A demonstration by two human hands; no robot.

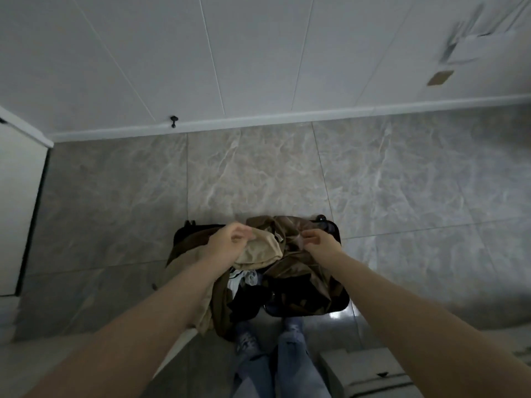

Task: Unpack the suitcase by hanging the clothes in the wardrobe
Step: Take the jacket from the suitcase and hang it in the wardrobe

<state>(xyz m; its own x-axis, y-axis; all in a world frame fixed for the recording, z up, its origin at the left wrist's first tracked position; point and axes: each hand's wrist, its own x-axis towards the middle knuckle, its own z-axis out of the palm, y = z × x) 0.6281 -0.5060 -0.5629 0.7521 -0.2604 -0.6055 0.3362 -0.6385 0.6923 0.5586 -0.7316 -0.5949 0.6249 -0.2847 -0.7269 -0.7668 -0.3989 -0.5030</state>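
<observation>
Dim, flat indoor light, wide-angle bending at the edges, motion blur upper right, glare on floor (339,314).

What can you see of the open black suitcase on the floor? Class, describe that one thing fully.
The open black suitcase lies flat on the grey marble-look floor tiles, in front of the person's feet. Its rim looks hard and dark, with a wheel at a far corner. It is heaped with crumpled brown, tan, black and white clothes. The left hand grips a tan garment; the right hand pinches brown cloth.
</observation>
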